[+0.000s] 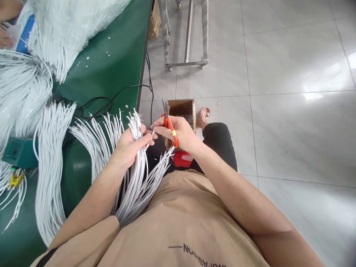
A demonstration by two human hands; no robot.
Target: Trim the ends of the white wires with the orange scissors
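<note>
My left hand (128, 145) is closed around a bundle of white wires (135, 178), fingers wrapped over it near the upper ends, so the cut tips fan out above my thumb and the long tails run down across my lap toward my shirt. My right hand (178, 134) is curled shut on a pair of orange-handled snips (170, 128), blades pointing up and away from me, while its thumb and forefinger pinch the tip of a single wire just beside my left thumb. The two hands almost touch over my knees. Right behind the snips, on the tiled floor, stands a small cardboard box (181, 107) with what looks like tiny metal scraps inside; a foot in a sandal shows just beside it. To my left runs a green workbench (116, 66) with more loose white wire bunches (51, 155) draped over its edge, a larger heap of them farther back, and a black cable (111, 99) snaking across the surface. A metal trolley frame (185, 63) stands on the floor well beyond the box.
</note>
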